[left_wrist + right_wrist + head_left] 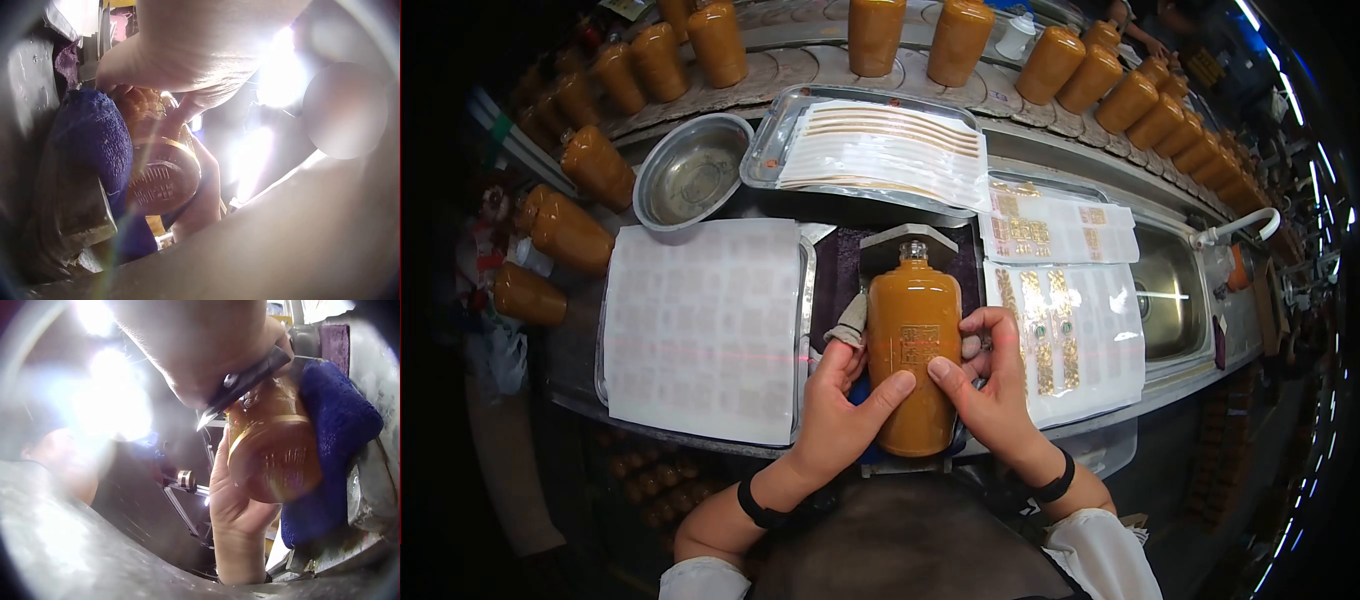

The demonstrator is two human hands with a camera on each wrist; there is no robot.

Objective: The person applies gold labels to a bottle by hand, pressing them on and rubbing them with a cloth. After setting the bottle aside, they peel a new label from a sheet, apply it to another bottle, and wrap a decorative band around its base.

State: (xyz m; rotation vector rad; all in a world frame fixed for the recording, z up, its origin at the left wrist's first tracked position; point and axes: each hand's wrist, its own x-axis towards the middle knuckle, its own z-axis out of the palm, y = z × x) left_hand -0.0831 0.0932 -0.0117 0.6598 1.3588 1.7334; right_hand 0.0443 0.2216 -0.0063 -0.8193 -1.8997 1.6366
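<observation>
A glossy amber-brown bottle (915, 300) lies tilted in front of me, its clear-glass neck away from me and a square gold emblem (920, 346) on its front. My left hand (837, 400) holds its left side, thumb across the lower front; a pale cloth cover sits on one finger. My right hand (997, 385) grips the other side, thumb at the emblem's lower edge. In the left wrist view, the bottle's embossed base (164, 184) shows beside a blue cloth (94, 140). A dark narrow tool (250, 381) with a pointed shiny tip lies across my right hand in the right wrist view.
White sheets with gold decals (1050, 330) lie at right, before a sink (1172, 310). A paper-covered tray (700, 330) is at left. Behind stand a metal bowl (692, 172) and a tray of strips (880, 150). Several brown bottles (960, 42) line the conveyor.
</observation>
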